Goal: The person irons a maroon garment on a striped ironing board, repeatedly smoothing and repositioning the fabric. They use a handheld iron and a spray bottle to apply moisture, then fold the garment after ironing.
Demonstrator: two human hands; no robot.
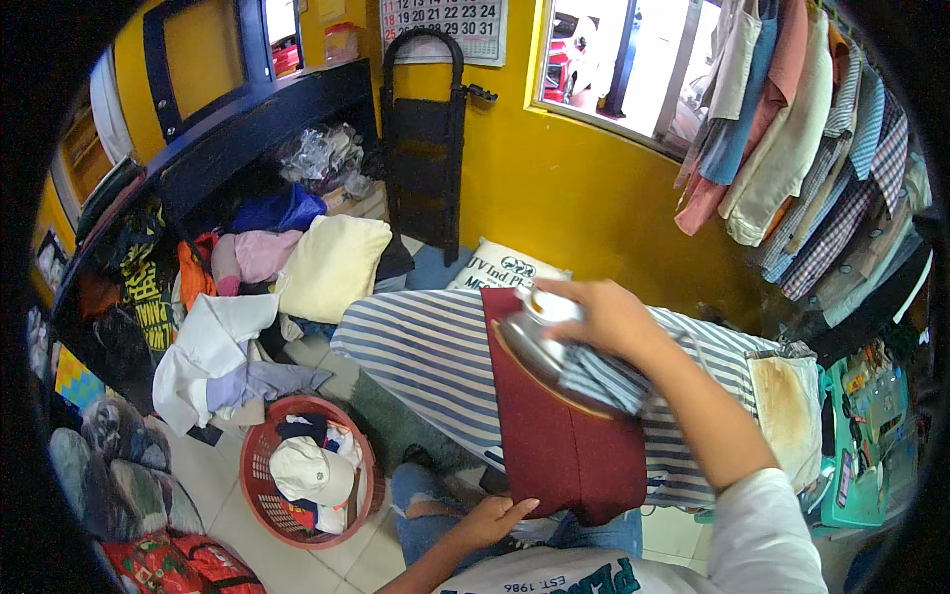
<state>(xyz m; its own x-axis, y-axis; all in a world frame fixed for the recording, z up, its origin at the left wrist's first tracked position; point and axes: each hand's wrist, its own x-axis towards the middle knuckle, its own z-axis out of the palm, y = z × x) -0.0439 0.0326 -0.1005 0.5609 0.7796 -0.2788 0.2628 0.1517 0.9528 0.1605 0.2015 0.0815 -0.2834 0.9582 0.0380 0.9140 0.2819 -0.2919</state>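
A clothes iron (528,343) with a pale handle rests on a maroon garment (538,438). My right hand (605,319) grips the iron by its handle, covering part of it. Striped material or a reflection shows at the iron's rear; I cannot tell which. Beneath lies an ironing board (419,349) with a blue-and-white striped cover. The maroon cloth crosses the board and hangs over its near edge. There my left hand (490,526) holds the cloth's lower left edge between thumb and fingers.
A scorched cloth (787,416) lies at the board's right end, beside a green table (853,490). Shirts (787,134) hang at upper right. A red laundry basket (256,475) stands lower left, near piled clothes (215,349). A folded step ladder (423,163) leans against the wall.
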